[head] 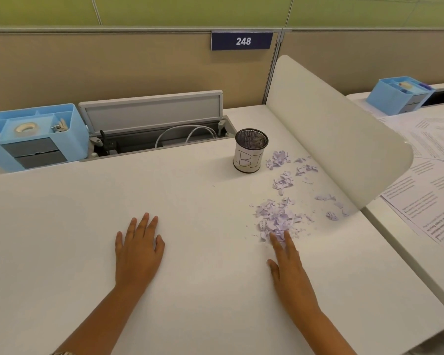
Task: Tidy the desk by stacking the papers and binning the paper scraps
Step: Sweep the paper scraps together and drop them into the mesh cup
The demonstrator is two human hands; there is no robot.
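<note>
Both hands flat on the table

Left hand [139, 248] lies spread, palm down, holding nothing; right hand [289, 265] stretches straight-fingered, tips touching the paper scraps [277, 219] ahead.

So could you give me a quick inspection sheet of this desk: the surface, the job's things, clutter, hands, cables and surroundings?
Surface: white desk, bare on its left half.
Job's things: paper scraps scattered on the right side; mesh bin upright behind them; printed papers lie spread on the neighbouring desk.
Clutter: blue organiser at back left, holding a tape roll.
Hands: left hand flat on the desk, holding nothing; right hand open, fingertips at the nearest scrap pile.
Cables: white cable looped in the open cable tray.
Surroundings: curved white divider, partition sign 248, second blue organiser.
</note>
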